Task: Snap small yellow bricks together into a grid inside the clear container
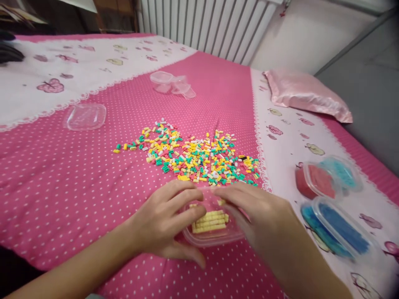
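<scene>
A clear plastic container (215, 240) sits on the bedspread in front of me. Inside it, pale yellow toy bricks (210, 222) lie joined in rows. My left hand (174, 216) reaches over the container's left side, fingers apart and thumb stretched out below, gripping nothing. Above the right side of the container, my right hand (255, 209) pinches a small pale yellow brick (221, 202) between thumb and fingers. Just beyond both hands spreads a loose pile of small bricks (199, 158) in yellow, green, white and pink.
Lidded tubs with blue pieces (344, 228), red pieces (321, 182) and turquoise pieces (343, 172) stand at the right. A clear lid (86, 116) lies at the left, and clear plastic containers (171, 83) lie farther back. A pink pillow (307, 93) rests near the wall.
</scene>
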`<state>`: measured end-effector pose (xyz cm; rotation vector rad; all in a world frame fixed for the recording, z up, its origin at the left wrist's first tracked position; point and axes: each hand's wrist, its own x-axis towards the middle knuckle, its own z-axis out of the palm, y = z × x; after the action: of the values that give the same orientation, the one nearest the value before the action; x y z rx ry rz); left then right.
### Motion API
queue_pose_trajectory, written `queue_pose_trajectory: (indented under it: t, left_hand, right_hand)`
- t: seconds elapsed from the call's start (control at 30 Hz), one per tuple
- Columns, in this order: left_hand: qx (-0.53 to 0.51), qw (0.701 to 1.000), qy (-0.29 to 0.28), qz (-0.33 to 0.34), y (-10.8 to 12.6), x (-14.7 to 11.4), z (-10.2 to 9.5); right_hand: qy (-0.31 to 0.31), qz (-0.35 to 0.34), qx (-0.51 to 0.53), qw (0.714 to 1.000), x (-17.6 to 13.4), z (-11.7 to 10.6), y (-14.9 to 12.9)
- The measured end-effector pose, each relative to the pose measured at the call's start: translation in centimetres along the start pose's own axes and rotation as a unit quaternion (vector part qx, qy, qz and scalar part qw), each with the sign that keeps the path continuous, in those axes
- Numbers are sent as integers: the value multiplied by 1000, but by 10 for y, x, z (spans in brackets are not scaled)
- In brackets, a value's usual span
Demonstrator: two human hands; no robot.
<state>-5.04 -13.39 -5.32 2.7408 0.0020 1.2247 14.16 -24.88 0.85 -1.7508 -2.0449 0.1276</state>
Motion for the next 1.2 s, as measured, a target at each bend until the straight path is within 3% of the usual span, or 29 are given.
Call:
queue_pose_trajectory:
  t: [0.17, 0.4, 0.63, 1.2]
  left_hand:
    - [-1, 1000, 10, 13, 0, 0, 1]
    - [3, 1000, 4, 7, 1, -1, 3]
    - [1, 1000, 7, 15, 1, -3, 6]
    - [10, 1000, 14, 19, 0, -9, 11]
  right_hand:
    - [-13, 26, -61, 998, -2, 13, -5]
    - [-95, 22, -5, 995, 4, 17, -5]
    - [-101, 37, -33, 994, -2, 20, 3]
    - [-135, 74, 18, 988, 7, 21, 0]
